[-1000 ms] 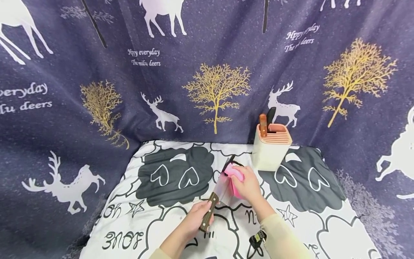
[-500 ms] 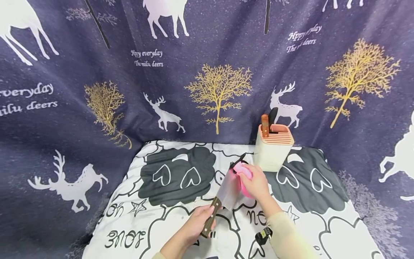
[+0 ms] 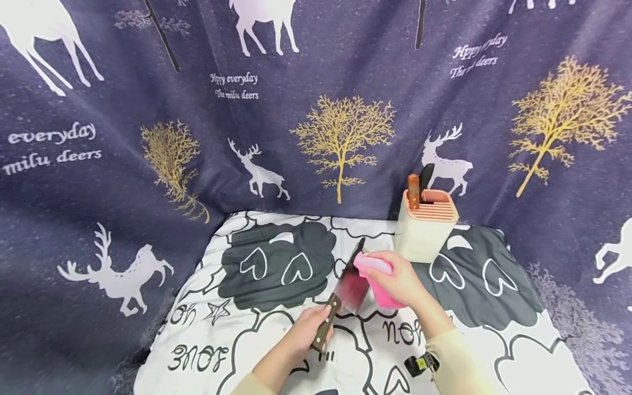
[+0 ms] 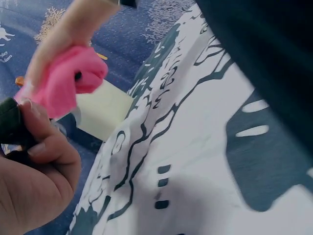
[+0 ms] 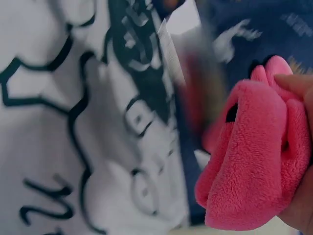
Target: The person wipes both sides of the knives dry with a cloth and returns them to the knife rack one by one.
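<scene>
My left hand (image 3: 308, 328) grips the dark wooden handle (image 3: 327, 322) of a cleaver, fingers curled round it. Its broad blade (image 3: 353, 291) points away from me, blurred and tinted pink by reflection. In my right hand (image 3: 399, 278) is a bunched pink cloth (image 3: 381, 292), fluffy up close in the right wrist view. The cloth overlaps the far right part of the blade, and a black strip shows beside it at the blade's far end. From the left wrist, the curled left hand (image 4: 46, 169) is below the pink cloth (image 4: 61, 85).
A cream knife block (image 3: 422, 238) with a slotted salmon top stands at the back right, holding a brown-handled and a black-handled knife. Patterned white-and-grey fabric (image 3: 197, 340) covers the surface. A dark deer-print curtain (image 3: 276, 109) closes off the back and sides.
The right hand and pink cloth have shifted right relative to the blade. The cleaver stays in the left hand, its blade changing tilt. The whole head view has drifted slightly.
</scene>
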A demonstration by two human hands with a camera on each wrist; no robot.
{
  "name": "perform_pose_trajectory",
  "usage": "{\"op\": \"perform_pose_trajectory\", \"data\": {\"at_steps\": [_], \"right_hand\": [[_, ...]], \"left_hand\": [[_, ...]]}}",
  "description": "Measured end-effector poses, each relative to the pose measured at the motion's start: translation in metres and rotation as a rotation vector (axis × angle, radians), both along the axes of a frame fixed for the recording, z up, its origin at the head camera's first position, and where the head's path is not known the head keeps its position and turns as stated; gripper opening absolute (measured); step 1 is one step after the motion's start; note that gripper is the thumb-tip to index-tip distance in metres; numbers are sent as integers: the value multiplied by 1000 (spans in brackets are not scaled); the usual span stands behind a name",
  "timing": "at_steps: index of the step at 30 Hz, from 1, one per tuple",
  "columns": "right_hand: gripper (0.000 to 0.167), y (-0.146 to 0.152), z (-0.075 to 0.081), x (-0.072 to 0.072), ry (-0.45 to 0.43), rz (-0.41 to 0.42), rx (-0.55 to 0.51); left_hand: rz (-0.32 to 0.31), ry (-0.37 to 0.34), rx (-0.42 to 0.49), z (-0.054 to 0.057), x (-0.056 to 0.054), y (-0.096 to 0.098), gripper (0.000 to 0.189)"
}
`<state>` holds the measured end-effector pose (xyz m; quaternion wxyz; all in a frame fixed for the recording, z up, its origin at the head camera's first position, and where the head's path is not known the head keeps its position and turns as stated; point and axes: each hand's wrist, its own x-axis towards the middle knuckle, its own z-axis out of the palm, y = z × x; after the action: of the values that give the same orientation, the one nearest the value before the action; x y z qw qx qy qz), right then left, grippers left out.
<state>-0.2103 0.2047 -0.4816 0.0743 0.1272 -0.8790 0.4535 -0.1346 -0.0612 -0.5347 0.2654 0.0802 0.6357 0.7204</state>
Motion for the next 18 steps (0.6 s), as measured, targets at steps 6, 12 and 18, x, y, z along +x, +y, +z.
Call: {"op": "perform_pose_trajectory", "data": {"at_steps": [6, 12, 18], "right_hand": [[29, -25, 25, 24, -13, 102, -39], [33, -56, 5, 33, 110, -50, 99], [34, -68, -21, 33, 250, -95, 258]], "left_hand": [[74, 15, -7, 3, -19, 12, 38], [50, 20, 71, 6, -22, 20, 43], [34, 16, 102, 2, -22, 22, 42]]}}
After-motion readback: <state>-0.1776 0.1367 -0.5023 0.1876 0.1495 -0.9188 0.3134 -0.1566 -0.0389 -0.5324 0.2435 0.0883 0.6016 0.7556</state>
